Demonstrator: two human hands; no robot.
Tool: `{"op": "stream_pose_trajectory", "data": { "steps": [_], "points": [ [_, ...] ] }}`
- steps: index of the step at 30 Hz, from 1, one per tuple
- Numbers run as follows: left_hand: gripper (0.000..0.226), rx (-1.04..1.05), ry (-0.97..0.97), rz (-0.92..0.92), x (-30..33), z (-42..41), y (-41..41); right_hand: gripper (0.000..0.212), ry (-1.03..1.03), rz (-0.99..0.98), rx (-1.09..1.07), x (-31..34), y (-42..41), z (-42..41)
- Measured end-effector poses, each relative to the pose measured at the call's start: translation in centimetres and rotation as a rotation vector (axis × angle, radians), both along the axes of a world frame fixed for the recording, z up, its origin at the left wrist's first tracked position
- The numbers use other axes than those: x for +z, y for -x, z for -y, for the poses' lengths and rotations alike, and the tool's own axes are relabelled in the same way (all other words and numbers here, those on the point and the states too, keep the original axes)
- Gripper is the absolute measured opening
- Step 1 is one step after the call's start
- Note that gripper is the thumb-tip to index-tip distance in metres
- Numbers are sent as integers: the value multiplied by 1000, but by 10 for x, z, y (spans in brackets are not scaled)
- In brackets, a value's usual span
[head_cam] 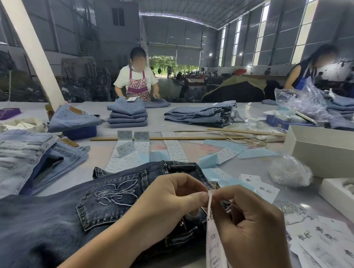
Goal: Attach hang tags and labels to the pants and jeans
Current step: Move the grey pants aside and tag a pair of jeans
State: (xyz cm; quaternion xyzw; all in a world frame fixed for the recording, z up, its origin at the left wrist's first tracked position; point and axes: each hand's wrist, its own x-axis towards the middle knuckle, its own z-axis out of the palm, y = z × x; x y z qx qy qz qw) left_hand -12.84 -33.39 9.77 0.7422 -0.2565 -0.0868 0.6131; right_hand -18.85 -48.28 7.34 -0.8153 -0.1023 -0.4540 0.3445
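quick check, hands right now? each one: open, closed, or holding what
Left hand: closed, pinching the top of the white hang tag over the dark jeans.
Right hand: closed, fingers curled at the same tag's top, pinching it.

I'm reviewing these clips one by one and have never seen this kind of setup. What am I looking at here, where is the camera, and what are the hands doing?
There is no machine: one camera worn on a person's head looks down at their own bare hands. The left hand and right hand both pinch the top of a white hang tag over dark jeans with an embroidered back pocket. On the grey table lie more loose tags, label sheets, lighter jeans and folded stacks. Other workers stand beyond the table.
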Motion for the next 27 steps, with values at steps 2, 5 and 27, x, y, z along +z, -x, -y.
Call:
{"op": "stream_pose_trajectory", "data": {
  "steps": [2, 5, 27],
  "points": [
    [6, -5, -56, 4, 2, 1, -1, 23, -39, -1, 4, -3, -1, 3],
    [8, -41, -150, 37, 7, 0, -4, 15, -46, 47, 31, -6, -2, 4],
    [12, -95, -201, 194, 29, 29, -15, 18, -590, -468, 365, 21, 4, 44]
  ]
}}
